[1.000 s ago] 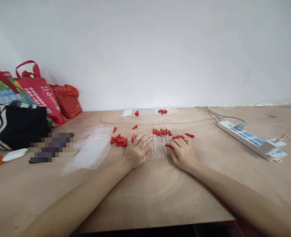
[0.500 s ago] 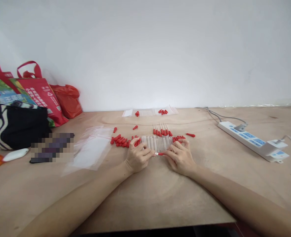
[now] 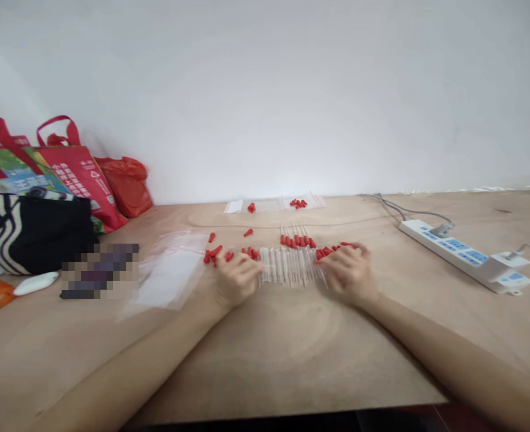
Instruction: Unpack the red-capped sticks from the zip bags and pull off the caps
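Note:
A row of clear thin tubes lies side by side on the wooden table, between my two hands. My left hand rests at the row's left end with its fingers curled in; what they hold is hidden. Just behind it lie loose red caps. My right hand sits at the row's right end, its bent fingers smeared by motion, beside more red caps. Further red-capped tubes lie just behind the row.
A clear plastic bag lies left of my left hand, and flat bags with a few red caps lie by the wall. A white power strip is at the right. Red tote bags, a striped black bag and a white object are at the left.
Both hands have moved apart, from the middle of the tube row to its two ends. The red-tipped piece held between them half a second ago is out of sight.

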Action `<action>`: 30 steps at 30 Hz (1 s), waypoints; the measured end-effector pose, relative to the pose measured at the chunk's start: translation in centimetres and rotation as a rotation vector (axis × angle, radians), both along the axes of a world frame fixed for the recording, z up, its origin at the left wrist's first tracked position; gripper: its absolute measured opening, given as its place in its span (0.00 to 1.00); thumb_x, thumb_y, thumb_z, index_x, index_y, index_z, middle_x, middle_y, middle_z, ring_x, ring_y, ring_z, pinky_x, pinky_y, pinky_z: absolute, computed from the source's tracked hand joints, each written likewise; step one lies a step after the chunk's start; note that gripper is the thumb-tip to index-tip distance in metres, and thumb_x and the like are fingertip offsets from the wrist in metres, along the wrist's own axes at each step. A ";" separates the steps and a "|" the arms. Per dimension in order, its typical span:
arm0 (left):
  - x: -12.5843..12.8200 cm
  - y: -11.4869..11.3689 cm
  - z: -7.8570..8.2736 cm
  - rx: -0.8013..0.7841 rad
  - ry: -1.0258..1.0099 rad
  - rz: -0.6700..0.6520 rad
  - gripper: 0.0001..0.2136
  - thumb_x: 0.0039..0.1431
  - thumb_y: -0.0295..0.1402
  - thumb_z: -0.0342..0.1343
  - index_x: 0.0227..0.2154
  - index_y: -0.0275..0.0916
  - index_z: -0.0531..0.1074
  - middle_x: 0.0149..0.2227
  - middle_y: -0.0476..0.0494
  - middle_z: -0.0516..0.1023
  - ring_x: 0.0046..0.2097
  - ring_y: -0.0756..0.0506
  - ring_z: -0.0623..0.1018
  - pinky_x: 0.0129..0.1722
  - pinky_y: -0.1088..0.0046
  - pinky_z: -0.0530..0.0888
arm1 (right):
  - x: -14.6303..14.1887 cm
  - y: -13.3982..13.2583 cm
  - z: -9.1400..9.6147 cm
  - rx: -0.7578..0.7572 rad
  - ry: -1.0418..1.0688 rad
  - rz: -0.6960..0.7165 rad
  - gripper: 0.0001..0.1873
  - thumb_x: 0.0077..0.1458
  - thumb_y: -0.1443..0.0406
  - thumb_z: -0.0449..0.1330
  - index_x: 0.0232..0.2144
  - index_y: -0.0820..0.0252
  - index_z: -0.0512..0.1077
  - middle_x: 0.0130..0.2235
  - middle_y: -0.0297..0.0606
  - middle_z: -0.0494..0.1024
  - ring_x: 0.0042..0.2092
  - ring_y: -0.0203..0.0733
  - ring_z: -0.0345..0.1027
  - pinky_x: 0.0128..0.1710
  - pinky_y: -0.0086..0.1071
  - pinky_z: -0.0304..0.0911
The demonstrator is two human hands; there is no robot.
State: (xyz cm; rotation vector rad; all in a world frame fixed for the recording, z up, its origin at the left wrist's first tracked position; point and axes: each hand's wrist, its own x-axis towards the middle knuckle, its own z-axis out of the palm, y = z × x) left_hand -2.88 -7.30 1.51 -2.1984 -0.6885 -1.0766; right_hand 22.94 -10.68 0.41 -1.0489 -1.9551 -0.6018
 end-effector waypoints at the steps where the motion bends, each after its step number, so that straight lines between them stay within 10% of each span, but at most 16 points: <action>1: -0.6 0.2 0.0 -0.011 -0.022 0.051 0.05 0.53 0.27 0.52 0.24 0.40 0.70 0.21 0.54 0.73 0.27 0.51 0.71 0.41 0.63 0.61 | 0.7 0.4 0.0 0.014 0.084 -0.070 0.08 0.49 0.68 0.53 0.28 0.55 0.72 0.27 0.32 0.73 0.33 0.36 0.62 0.46 0.41 0.45; 13: 0.8 2.0 -1.8 -0.300 -0.111 -0.004 0.16 0.57 0.24 0.41 0.48 0.34 0.64 0.34 0.42 0.68 0.35 0.50 0.71 0.35 0.76 0.71 | 3.7 3.6 0.0 -0.465 0.645 -0.266 0.18 0.48 0.59 0.51 0.39 0.62 0.70 0.34 0.41 0.72 0.30 0.36 0.64 0.31 0.32 0.59; 30: 1.5 2.5 -1.9 -0.344 -0.161 -0.176 0.12 0.53 0.26 0.49 0.40 0.35 0.69 0.34 0.42 0.77 0.35 0.49 0.76 0.38 0.74 0.74 | 4.1 3.3 0.7 -0.744 0.370 -0.390 0.14 0.46 0.54 0.53 0.28 0.53 0.74 0.28 0.34 0.76 0.35 0.41 0.65 0.37 0.34 0.54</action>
